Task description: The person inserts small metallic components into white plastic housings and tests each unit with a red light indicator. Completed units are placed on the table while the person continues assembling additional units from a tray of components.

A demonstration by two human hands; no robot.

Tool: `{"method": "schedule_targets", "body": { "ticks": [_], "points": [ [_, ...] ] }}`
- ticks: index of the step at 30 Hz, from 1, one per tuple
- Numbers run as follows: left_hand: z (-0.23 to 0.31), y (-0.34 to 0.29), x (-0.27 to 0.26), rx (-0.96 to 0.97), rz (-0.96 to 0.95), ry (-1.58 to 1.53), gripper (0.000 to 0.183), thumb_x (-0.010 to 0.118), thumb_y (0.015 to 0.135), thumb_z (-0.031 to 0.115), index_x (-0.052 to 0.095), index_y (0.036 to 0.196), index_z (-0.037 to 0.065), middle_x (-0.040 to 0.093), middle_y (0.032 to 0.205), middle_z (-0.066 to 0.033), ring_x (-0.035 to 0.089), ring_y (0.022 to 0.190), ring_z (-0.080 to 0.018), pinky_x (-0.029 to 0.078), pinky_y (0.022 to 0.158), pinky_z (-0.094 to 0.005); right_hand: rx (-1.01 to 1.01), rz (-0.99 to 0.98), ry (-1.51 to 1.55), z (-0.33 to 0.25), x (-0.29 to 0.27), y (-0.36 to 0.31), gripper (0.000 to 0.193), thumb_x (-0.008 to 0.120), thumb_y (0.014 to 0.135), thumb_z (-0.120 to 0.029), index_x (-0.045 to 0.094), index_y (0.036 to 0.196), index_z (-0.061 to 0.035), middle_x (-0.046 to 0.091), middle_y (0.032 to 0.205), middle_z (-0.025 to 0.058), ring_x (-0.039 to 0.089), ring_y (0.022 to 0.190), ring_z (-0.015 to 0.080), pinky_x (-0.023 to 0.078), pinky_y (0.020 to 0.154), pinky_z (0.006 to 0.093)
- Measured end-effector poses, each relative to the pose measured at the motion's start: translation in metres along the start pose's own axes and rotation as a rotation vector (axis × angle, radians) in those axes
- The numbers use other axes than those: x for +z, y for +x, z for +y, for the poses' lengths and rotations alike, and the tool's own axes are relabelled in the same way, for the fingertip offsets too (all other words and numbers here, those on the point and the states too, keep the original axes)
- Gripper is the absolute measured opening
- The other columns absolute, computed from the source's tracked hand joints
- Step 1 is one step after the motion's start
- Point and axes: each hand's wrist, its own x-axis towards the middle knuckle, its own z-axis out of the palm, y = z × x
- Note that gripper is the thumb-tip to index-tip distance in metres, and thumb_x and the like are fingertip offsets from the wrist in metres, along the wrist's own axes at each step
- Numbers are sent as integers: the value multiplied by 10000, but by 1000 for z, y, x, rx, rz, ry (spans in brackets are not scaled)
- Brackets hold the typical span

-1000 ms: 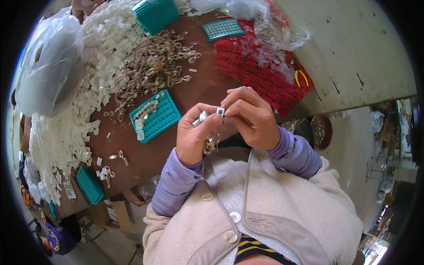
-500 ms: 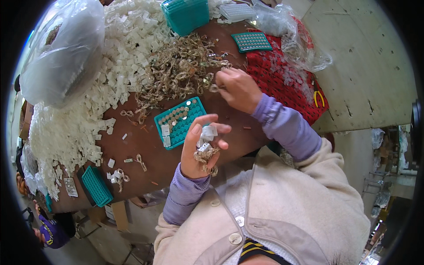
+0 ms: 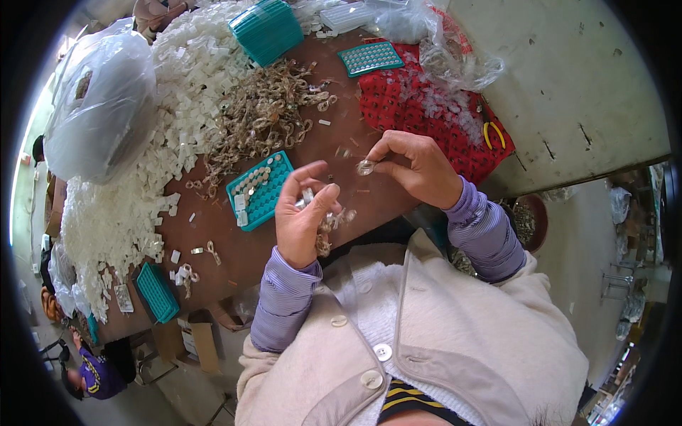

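Note:
My right hand [image 3: 419, 169] pinches a small coiled bundle of tan cord [image 3: 366, 167] between thumb and fingertips above the brown tabletop. To its left, my left hand [image 3: 304, 220] is curled around several white plastic pieces [image 3: 305, 199], with tan coiled cords [image 3: 328, 226] hanging from its palm; its fingers are partly blurred. Just beyond the left hand lies a teal tray [image 3: 267, 202] with round cups, some filled with small round pieces and a few white blocks at one corner. A heap of coiled cord bundles [image 3: 259, 117] lies farther away.
A large pile of white plastic pieces [image 3: 181, 92] covers the table's left side. Stacked teal trays [image 3: 266, 32] and a filled teal tray [image 3: 370, 59] stand at the back. Yellow-handled pliers [image 3: 494, 135] lie on red cloth [image 3: 398, 99]. Another person [image 3: 99, 373] is at lower left.
My right hand has drawn back from the cord heap toward me, now with a coiled bundle in its fingertips. My left hand has turned, its fingers curling inward. The view has shifted slightly.

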Motion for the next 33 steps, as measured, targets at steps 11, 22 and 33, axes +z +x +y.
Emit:
{"method": "schedule_targets", "body": {
  "ticks": [11, 22, 33],
  "points": [
    [17, -22, -14, 400, 17, 170, 258, 769, 948, -85, 758, 1186, 14, 641, 961, -25, 616, 873, -99, 517, 735, -252, 186, -110, 929, -28, 36, -6, 251, 720, 1070, -130, 639, 1254, 20, 761, 1121, 99, 716, 997, 137, 580, 865, 292],
    [26, -41, -28, 372, 18, 197, 265, 728, 996, -23, 724, 1259, 0, 689, 1030, -63, 666, 823, -102, 511, 719, -235, -215, 66, 109, -43, 91, 4, 152, 752, 896, 16, 660, 1005, -37, 660, 868, 55, 691, 856, 188, 585, 848, 359],
    [30, -54, -36, 130, 169, 61, 113, 751, 1018, 22, 721, 1127, 12, 781, 985, -80, 713, 804, -98, 566, 723, -238, -642, 4, -392, -40, 75, 9, 173, 772, 869, 3, 664, 992, -56, 672, 828, 48, 676, 789, 238, 518, 1095, 498]
  ]
}}
